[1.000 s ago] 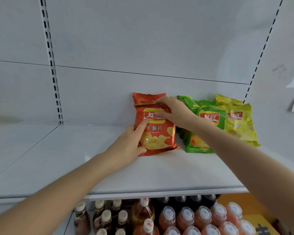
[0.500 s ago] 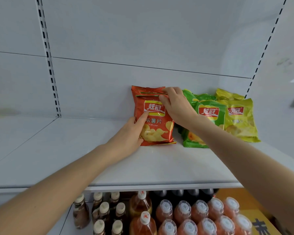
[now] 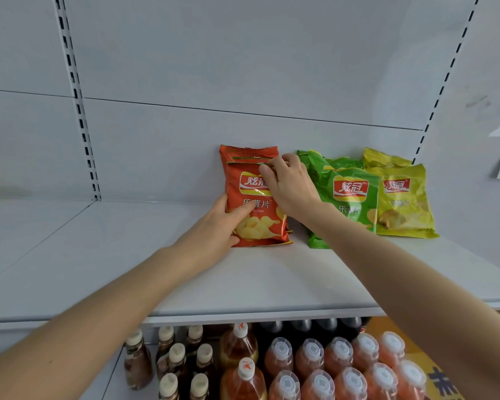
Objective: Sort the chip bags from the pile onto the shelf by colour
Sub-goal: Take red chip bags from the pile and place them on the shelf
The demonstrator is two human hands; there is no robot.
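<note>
- Standing the front red bag (image 3: 264, 229) upright at frame centre: it leans on more red bags (image 3: 248, 153) behind it, and these rest against the back panel (image 3: 171, 157) of the white shelf (image 3: 113, 255).
- Left hand (image 3: 214, 229): grip closed on the bag's left edge, with the thumb laid across the printed face and the fingers hidden behind the foil.
- Right hand (image 3: 290, 189): fingertips (image 3: 264, 169) pinch the bag at its top seal, and the wrist crosses in front of the green bags (image 3: 355, 197).
- Layout: the green bags stand just right of the red group, and the yellow bags (image 3: 401, 203) stand just right of the green, toward the right of the frame. The three colours are kept apart. The source pile is out of view.
- Risk 1 (judgement): once both grips let go, the base of the front red bag may slide forward on the smooth shelf. The likely causes are slick foil and a lean that is too steep or too shallow.
- Risk 2 (judgement): the right forearm passes close to the loosely tilted green bags. A careless pull-back could knock them toward the red group and blur the colour boundary.
- Risk 3 (judgement): a bag that slides past the shelf's front lip would drop among the bottles (image 3: 300, 368) on the lower tier at the bottom of the frame.
</note>
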